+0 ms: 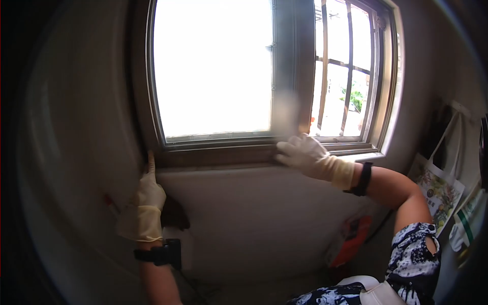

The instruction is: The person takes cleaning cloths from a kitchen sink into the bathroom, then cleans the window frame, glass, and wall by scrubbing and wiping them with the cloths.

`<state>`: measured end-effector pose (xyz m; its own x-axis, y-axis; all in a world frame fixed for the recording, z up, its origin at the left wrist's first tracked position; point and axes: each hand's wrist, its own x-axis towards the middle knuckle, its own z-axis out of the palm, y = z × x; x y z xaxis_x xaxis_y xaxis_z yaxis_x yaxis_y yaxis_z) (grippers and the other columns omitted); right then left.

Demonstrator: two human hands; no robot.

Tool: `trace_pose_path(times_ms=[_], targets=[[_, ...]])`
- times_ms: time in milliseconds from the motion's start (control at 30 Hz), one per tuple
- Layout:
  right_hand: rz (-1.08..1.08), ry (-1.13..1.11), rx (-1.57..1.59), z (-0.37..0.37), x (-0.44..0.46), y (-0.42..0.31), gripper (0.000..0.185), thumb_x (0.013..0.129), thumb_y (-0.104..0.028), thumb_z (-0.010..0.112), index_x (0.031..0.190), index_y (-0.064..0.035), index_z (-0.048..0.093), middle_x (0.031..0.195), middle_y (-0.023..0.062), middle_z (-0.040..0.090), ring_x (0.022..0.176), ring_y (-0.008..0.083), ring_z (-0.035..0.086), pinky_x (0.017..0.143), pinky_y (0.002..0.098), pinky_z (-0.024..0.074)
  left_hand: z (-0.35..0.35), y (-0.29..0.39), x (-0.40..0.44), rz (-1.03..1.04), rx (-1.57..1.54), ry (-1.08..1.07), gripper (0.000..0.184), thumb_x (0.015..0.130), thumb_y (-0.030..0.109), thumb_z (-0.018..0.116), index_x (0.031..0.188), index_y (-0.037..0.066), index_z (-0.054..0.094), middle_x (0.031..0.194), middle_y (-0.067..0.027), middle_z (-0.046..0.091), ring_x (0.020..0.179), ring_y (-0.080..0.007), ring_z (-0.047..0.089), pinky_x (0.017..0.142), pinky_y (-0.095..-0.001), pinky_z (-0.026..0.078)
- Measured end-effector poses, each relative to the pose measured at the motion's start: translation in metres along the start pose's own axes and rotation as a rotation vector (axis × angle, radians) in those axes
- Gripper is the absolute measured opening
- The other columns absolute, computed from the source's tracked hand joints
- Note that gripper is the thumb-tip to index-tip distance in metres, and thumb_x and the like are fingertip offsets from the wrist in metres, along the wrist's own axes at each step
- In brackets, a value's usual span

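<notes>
My left hand, in a cream rubber glove, is at the lower left corner of the window. Its index finger points up against the brown window frame, and the other fingers look bent. My right hand, gloved the same way, is at the lower right corner of the sliding window sash. Its fingers are bent around the sash edge, and the fingertips are partly hidden. The frosted pane in the sash is bright white. Right of the sash, the window stands open onto metal bars.
A pale wall runs below the sill. A printed tote bag hangs at the right. Low on the wall is a red and white object. A dark shape is beside my left wrist, too dim to name.
</notes>
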<state>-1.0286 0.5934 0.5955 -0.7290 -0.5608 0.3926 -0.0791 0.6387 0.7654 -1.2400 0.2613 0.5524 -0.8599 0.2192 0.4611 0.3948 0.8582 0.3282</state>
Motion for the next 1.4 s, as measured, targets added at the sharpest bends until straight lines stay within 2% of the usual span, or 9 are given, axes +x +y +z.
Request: trace_pose_path(times_ms=[367, 433, 467, 533, 600, 833, 867, 967, 1400], targets=[[0.045, 0.082, 0.026, -0.012, 0.029, -0.004, 0.02, 0.081, -0.016, 0.059, 0.101, -0.0101, 0.061, 0.103, 0.0086, 0.055, 0.082, 0.0263, 0.058, 0.069, 0.038, 0.0493, 0.013, -0.012, 0.007, 0.052, -0.039, 0.021, 0.087, 0.078, -0.003, 0.043, 0.149, 0.03, 0.007, 0.142, -0.011, 0.042, 0.11, -0.0349, 0.057, 0.094, -0.0401, 0.049], [0.66, -0.312, 0.514, -0.033, 0.063, -0.014, 0.017, 0.089, -0.021, 0.058, 0.099, -0.0089, 0.063, 0.097, 0.0089, 0.055, 0.083, 0.0249, 0.058, 0.074, 0.0334, 0.0496, -0.001, 0.004, -0.001, 0.016, -0.001, -0.029, 0.087, 0.078, -0.004, 0.043, 0.149, 0.031, 0.006, 0.143, -0.0109, 0.041, 0.111, -0.0347, 0.056, 0.094, -0.0398, 0.048], [0.635, -0.307, 0.526, -0.03, 0.066, -0.006, 0.017, 0.089, -0.021, 0.058, 0.099, -0.0089, 0.063, 0.097, 0.0089, 0.055, 0.083, 0.0249, 0.058, 0.074, 0.0334, 0.0496, -0.009, 0.005, -0.006, -0.033, 0.021, -0.06, 0.088, 0.078, -0.005, 0.042, 0.149, 0.031, 0.006, 0.144, -0.0108, 0.039, 0.113, -0.0345, 0.055, 0.095, -0.0396, 0.048], [0.813, 0.104, 1.052, -0.026, 0.055, 0.019, 0.018, 0.094, -0.021, 0.055, 0.097, -0.0062, 0.065, 0.092, 0.0063, 0.054, 0.074, 0.0189, 0.057, 0.068, 0.0267, 0.0503, 0.001, -0.005, 0.0, 0.003, 0.05, 0.025, 0.087, 0.078, -0.005, 0.041, 0.148, 0.034, 0.006, 0.144, -0.0096, 0.039, 0.114, -0.0336, 0.055, 0.095, -0.0395, 0.048], [0.488, 0.586, 0.828, -0.051, 0.051, 0.043, 0.029, 0.081, 0.008, 0.06, 0.106, -0.0042, 0.066, 0.096, 0.0052, 0.057, 0.091, 0.0184, 0.054, 0.083, 0.0278, 0.0451, -0.006, 0.005, -0.004, -0.062, 0.0, -0.052, 0.087, 0.079, -0.005, 0.041, 0.148, 0.036, 0.005, 0.144, -0.0077, 0.039, 0.115, -0.0329, 0.055, 0.096, -0.0402, 0.047], [0.456, 0.35, 0.742, -0.07, 0.027, 0.045, 0.028, 0.081, 0.008, 0.056, 0.104, -0.0043, 0.065, 0.101, 0.0108, 0.057, 0.093, 0.0239, 0.058, 0.08, 0.0303, 0.0494, -0.01, 0.006, -0.004, -0.109, 0.018, -0.093, 0.088, 0.08, -0.005, 0.041, 0.148, 0.037, 0.005, 0.145, -0.0076, 0.039, 0.118, -0.0325, 0.053, 0.098, -0.041, 0.045], [0.818, 0.12, 1.08, -0.068, 0.019, 0.032, 0.029, 0.077, 0.007, 0.056, 0.1, -0.0085, 0.066, 0.101, 0.0107, 0.057, 0.093, 0.0248, 0.06, 0.075, 0.032, 0.0514, -0.009, 0.006, -0.004, -0.084, 0.006, -0.087, 0.087, 0.081, -0.004, 0.042, 0.148, 0.036, 0.005, 0.145, -0.0085, 0.038, 0.119, -0.0327, 0.052, 0.099, -0.0413, 0.045], [0.013, 0.056, 0.043, -0.019, -0.029, 0.012, 0.012, 0.07, -0.009, 0.059, 0.08, -0.0145, 0.06, 0.089, 0.0059, 0.053, 0.077, 0.0244, 0.057, 0.063, 0.0366, 0.0483, 0.005, -0.004, 0.003, -0.038, -0.019, -0.029, 0.085, 0.08, -0.002, 0.042, 0.148, 0.035, 0.007, 0.145, -0.0103, 0.038, 0.121, -0.0332, 0.05, 0.1, -0.0412, 0.043], [-0.126, -0.146, -0.008, -0.004, 0.105, -0.043, 0.024, 0.079, -0.017, 0.062, 0.1, -0.008, 0.059, 0.091, 0.009, 0.056, 0.08, 0.0234, 0.059, 0.068, 0.0389, 0.0498, -0.012, -0.004, -0.012, 0.063, -0.114, 0.014, 0.083, 0.078, -0.002, 0.04, 0.146, 0.039, 0.016, 0.145, -0.0025, 0.039, 0.118, -0.033, 0.052, 0.099, -0.0388, 0.044]])
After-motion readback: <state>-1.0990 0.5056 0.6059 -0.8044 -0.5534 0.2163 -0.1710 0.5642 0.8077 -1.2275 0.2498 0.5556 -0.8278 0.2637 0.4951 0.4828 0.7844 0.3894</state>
